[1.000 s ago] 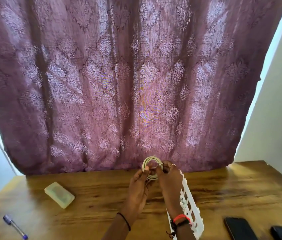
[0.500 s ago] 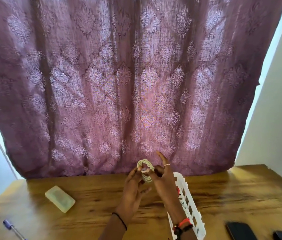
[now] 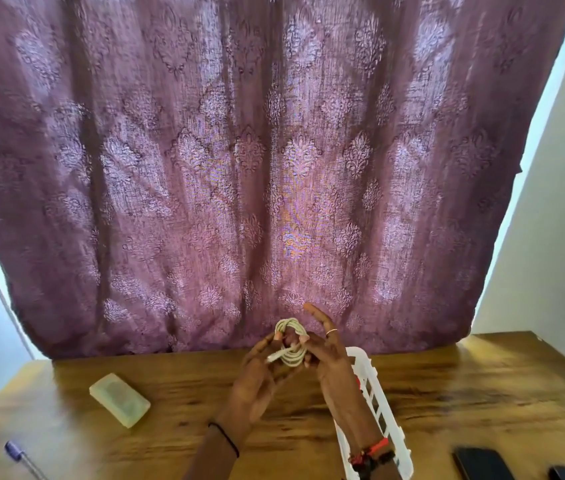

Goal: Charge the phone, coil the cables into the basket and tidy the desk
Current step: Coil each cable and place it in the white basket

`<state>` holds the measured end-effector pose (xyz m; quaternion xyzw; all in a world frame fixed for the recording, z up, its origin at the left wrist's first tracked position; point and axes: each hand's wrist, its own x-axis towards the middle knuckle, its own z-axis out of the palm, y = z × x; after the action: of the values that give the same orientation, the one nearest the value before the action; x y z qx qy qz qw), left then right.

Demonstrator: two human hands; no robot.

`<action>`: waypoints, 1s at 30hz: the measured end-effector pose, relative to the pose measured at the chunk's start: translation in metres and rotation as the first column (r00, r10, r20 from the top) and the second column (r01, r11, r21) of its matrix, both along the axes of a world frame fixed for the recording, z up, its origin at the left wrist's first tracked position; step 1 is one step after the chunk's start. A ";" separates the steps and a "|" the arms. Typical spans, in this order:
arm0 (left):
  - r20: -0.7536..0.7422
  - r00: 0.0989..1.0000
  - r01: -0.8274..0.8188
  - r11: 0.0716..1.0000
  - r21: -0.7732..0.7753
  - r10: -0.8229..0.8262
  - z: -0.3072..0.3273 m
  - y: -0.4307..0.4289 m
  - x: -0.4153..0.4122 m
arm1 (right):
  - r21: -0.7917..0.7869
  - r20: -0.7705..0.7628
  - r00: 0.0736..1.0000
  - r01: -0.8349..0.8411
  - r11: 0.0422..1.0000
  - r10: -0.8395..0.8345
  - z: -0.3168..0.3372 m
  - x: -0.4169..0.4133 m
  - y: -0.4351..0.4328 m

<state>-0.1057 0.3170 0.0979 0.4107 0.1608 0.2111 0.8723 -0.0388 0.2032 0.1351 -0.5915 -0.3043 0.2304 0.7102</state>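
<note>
Holding a cream-white coiled cable (image 3: 289, 344) upright above the brown wooden table (image 3: 464, 393), between both hands. Pinching the loose plug end across the loops with the left hand (image 3: 257, 382); gripping the coil's other side with the right hand (image 3: 333, 362), thumb and lower fingers curled on it, forefinger stretched straight. Just below and to the right of that hand, partly behind its wrist: a white slotted plastic basket (image 3: 383, 414), long axis running away from the person. Probably a short drop rightward into it, right hand nearer. Farther right, a black phone (image 3: 482, 462), not plugged in.

Home room, wooden desk (image 3: 464, 386) against a window, patterned purple curtain (image 3: 257, 161), pale plain walls (image 3: 558, 209)
</note>
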 end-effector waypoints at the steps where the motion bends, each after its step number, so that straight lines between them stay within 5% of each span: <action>1: 0.007 1.000 -0.015 0.999 0.031 0.014 0.001 0.000 -0.001 | -0.020 0.022 1.000 0.000 1.000 0.001 0.000 0.001 0.001; 9: -0.048 0.995 -0.076 0.982 0.173 0.085 0.011 0.005 0.000 | -0.141 0.179 0.983 0.065 0.988 -0.039 -0.007 0.009 -0.005; 20: 0.000 0.981 -0.192 0.969 0.152 0.195 0.016 0.003 -0.003 | -0.358 0.258 0.965 0.048 0.932 0.050 0.007 0.016 -0.023; 23: 0.030 0.977 -0.213 0.971 0.111 0.211 0.019 -0.003 -0.001 | -0.385 0.336 0.941 0.176 0.906 -0.040 0.004 0.018 -0.019; 27: 0.034 0.976 -0.217 0.973 0.076 0.215 0.024 -0.012 0.002 | -0.464 0.484 0.844 0.472 0.749 -0.232 -0.008 0.025 -0.009; 30: 0.029 0.976 -0.218 0.976 0.020 0.217 0.024 -0.023 0.005 | -0.407 0.506 0.815 0.514 0.755 -0.282 -0.005 0.016 -0.007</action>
<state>-0.1005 0.2938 0.1221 0.3979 0.1908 0.3126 0.8411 -0.0225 0.1964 0.1301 -0.8493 -0.2360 0.0133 0.4721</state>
